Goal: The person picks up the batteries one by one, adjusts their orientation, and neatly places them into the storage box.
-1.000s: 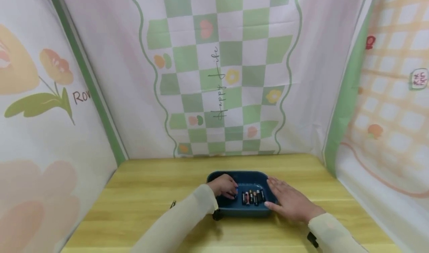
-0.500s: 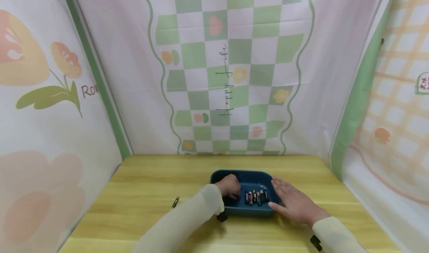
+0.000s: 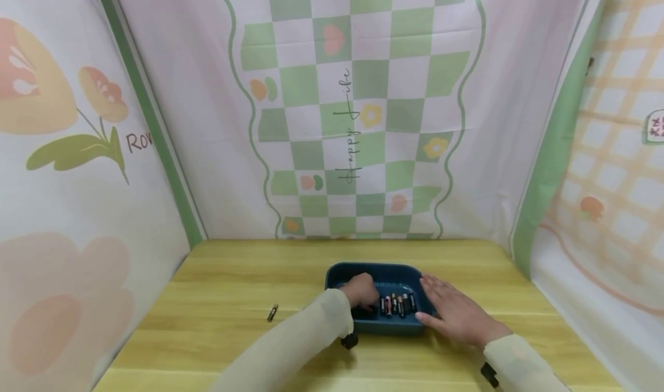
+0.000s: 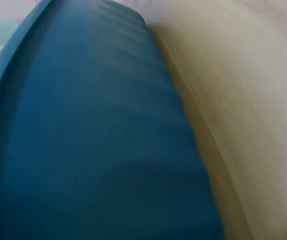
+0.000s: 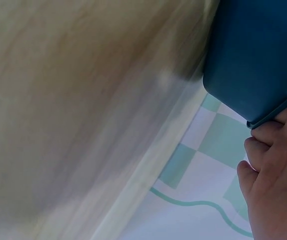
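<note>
A dark blue plastic box (image 3: 389, 327) stands on the table, with several batteries (image 3: 398, 305) lying side by side in a row on its floor. My left hand (image 3: 363, 290) reaches into the box just left of that row. Its fingers point down and pinch a battery, mostly hidden under the hand. In the left wrist view only the outer wall of the box (image 4: 103, 115) and the table show. My right hand (image 3: 456, 314) rests at the right end of the box, fingers extended along the rim and thumb spread toward the near corner. The right wrist view shows its fingers (image 5: 263, 150) at the rim.
One loose battery (image 3: 272, 313) lies on the wooden table (image 3: 233, 282) to the left of the box, close to the left sleeve. Patterned cloth (image 3: 358, 121) hangs behind the table and at both sides.
My left hand has moved right within the box, closer to the row; the blue battery seen at its fingers earlier is now hidden. The right hand stays on the box. The head view has shifted slightly.
</note>
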The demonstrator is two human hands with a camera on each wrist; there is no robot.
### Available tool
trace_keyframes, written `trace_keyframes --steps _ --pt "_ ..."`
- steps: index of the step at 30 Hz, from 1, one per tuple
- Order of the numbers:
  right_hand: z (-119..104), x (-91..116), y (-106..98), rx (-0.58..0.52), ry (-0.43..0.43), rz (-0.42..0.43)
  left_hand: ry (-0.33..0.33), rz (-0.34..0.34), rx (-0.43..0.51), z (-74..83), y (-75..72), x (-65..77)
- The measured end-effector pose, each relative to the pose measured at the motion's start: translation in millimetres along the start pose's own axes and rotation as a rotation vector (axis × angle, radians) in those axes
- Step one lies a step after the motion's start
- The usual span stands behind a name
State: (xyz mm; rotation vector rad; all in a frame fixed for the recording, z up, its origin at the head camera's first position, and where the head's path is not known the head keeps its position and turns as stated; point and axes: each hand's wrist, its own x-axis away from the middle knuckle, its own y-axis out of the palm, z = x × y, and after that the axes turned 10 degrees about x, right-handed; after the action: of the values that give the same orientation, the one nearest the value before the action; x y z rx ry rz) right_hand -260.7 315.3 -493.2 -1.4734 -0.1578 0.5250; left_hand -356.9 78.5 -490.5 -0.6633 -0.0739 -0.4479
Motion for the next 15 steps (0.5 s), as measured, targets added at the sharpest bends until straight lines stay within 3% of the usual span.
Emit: trace_keyframes --steps 10,15 --pt "-0.1 0.9 -1.8 -0.006 0.009 -0.006 0.018 0.007 -0.052 2.2 5.3 -4.2" --pt "-0.6 0.4 0.3 -0.002 0.006 0.002 -0.007 0.036 -0.069 -0.3 7.8 -5.4"
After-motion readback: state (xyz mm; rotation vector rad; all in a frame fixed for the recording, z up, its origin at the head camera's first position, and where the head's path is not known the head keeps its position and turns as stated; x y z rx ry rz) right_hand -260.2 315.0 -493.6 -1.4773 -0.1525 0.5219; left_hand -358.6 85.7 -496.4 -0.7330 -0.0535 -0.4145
